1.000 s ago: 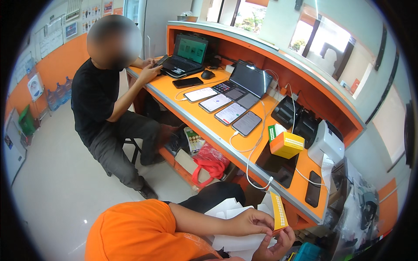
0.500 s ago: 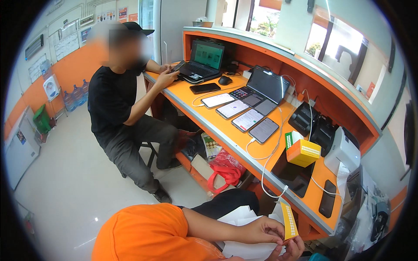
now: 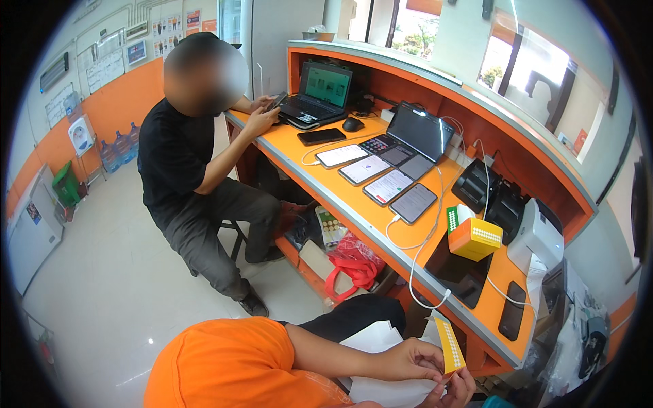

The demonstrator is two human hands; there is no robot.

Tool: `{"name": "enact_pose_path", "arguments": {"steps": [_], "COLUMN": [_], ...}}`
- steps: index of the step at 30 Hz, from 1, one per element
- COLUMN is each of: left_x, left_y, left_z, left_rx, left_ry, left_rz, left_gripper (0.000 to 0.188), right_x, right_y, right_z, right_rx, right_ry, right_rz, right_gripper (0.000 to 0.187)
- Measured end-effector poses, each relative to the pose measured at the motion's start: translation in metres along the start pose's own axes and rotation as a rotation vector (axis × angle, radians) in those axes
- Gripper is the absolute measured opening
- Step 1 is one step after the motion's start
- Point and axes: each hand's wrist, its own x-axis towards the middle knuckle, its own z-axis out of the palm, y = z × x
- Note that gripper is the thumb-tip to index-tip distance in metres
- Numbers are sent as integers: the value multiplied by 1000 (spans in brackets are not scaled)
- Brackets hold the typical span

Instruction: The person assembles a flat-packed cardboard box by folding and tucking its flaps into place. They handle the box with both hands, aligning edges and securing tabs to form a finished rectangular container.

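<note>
In front of my lap, both hands hold a small yellow card carton with a row of white shapes along its side and an orange lower end. My left hand grips its near left side, fingers curled and thumb pointing down toward the lower end. The fingers of my right hand pinch that lower end from below. Several white sheets or flattened card pieces lie over my lap beneath the hands. Part of the right hand is cut off at the lower edge.
An orange-topped desk holds several phones, a laptop, a dark tablet, finished-looking yellow-orange cartons, a white printer and loose cables. A seated person in black handles a phone at the left. Red bags fill the lower shelf.
My hands and the carton stay almost in place. The seated person's head has shifted slightly to the right and down.
</note>
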Motion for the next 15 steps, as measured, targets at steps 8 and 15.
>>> {"name": "enact_pose_path", "arguments": {"steps": [8, 15], "left_x": [-1, -4], "left_y": [-3, -4], "left_z": [0, -1], "left_rx": [134, 203], "left_ry": [-24, -19], "left_rz": [43, 67], "left_gripper": [30, 31], "right_x": [1, -10], "right_y": [4, 10], "right_z": [4, 4], "right_rx": [57, 34], "right_ry": [17, 28], "right_rz": [-45, -2], "right_gripper": [32, 37]}}
